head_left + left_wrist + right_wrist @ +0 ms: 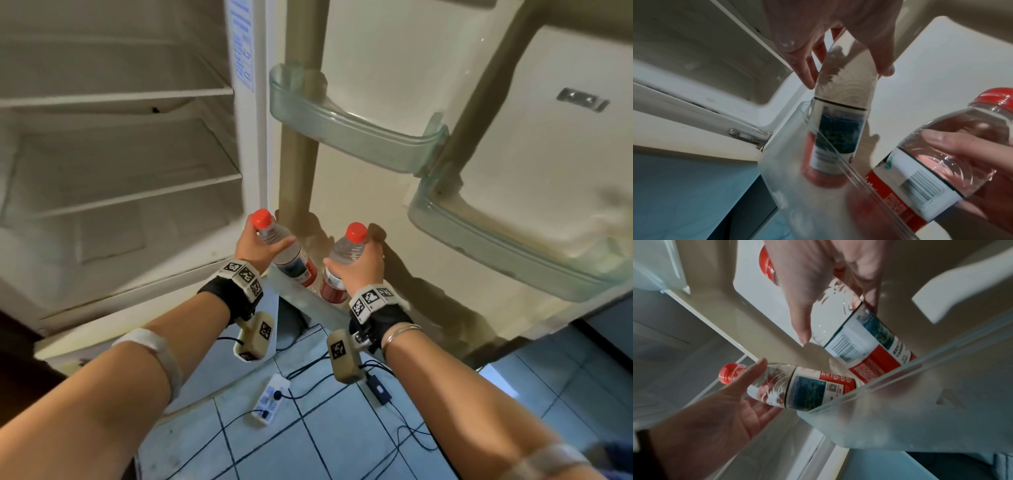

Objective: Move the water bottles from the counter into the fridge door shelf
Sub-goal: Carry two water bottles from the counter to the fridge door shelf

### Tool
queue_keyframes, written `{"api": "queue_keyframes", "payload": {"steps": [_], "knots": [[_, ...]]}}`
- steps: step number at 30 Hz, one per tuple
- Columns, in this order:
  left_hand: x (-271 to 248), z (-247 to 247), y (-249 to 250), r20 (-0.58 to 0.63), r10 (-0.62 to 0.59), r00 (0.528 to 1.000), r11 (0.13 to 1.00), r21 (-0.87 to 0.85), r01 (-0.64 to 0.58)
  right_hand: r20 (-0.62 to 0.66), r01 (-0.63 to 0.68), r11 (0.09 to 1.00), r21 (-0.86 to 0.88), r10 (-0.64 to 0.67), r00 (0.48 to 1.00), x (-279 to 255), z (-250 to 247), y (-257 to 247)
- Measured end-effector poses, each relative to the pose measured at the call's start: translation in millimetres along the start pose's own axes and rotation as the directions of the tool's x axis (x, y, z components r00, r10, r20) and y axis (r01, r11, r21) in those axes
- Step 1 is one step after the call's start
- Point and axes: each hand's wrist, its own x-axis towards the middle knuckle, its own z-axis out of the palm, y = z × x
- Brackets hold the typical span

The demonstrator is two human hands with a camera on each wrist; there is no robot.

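Clear bottles [291,255] in hands [359,265], over shelf rim [301,294]

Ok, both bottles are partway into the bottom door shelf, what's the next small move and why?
Probably lower both until their bases sit flat, then let go. The left hand grips one water bottle near its neck, the right hand the other bottle. Both lean with their bottoms already behind the clear front wall of the lowest door shelf, so releasing now might tip them.
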Motion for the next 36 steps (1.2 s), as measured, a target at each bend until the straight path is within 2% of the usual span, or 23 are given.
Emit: {"api": "queue_keyframes", "payload": {"steps": [8,13,17,21,25,31,34,36], "knots": [[-9.1,-10.0,1.0,0.046,-0.057,0.997,0.998,0.022,0.056,0.011,0.02,1.0,0.025,-0.02,1.0,0.6,-2.6,-5.9],[-15.5,-27.6,2.8,0.069,-0.105,0.992,0.986,0.135,0.095,-0.014,0.155,0.987,0.029,-0.155,0.988,-9.9,-13.0,-20.0],[-23.0,-44.7,11.3,0.06,-0.08,0.995,0.985,0.158,0.07,-0.035,0.356,0.934,-0.031,-0.357,0.933,-25.0,-14.0,-42.8],[-31.3,-76.6,24.5,0.039,0.0,0.999,0.969,0.245,-0.009,0.074,0.452,0.892,0.013,-0.452,0.889,-40.5,-1.3,-75.0],[-44.3,-115.0,25.8,-0.014,0.035,0.999,0.948,0.317,-0.029,0.189,0.474,0.88,0.025,-0.469,0.863,-55.6,23.0,-98.0],[-77.5,-175.2,17.3,-0.155,0.044,0.987,0.9,0.435,0.028,0.398,0.552,0.818,0.161,-0.565,0.723,-82.0,75.9,-133.4],[-100.7,-201.4,11.6,-0.266,0.03,0.963,0.885,0.454,0.098,0.505,0.577,0.785,0.223,-0.6,0.621,-94.0,103.1,-148.4],[-122.5,-217.9,6.3,-0.35,0.02,0.937,0.875,0.459,0.153,0.573,0.6,0.756,0.259,-0.621,0.535,-107.0,120.0,-156.4]]}}
